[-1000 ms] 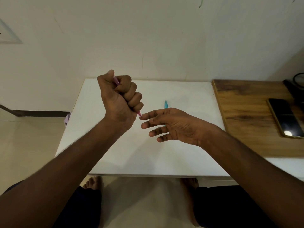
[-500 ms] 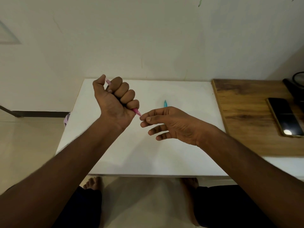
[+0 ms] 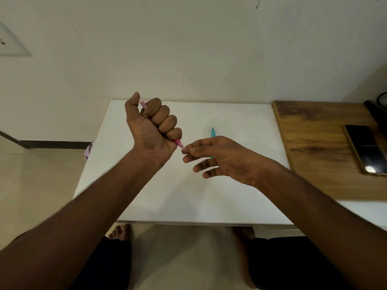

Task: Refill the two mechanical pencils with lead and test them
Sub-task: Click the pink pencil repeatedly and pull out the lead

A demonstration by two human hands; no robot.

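Pink plastic mechanical pencil (image 3: 179, 142) is fisted in left hand (image 3: 151, 130) above white desk (image 3: 240, 114); right hand (image 3: 217, 155) pinches at its tip, lead unseen. Likely feeding lead; next needs steady alignment. Blue pencil (image 3: 213, 132) lies beyond right hand.

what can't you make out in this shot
Head view only:
- Pink mechanical pencil: barrel hidden inside the left hand.
- Lead at its tip: too thin to see; the right hand pinches there.
- Blue mechanical pencil: lower part behind the right hand.
- Black phone: corner cut by the frame edge.
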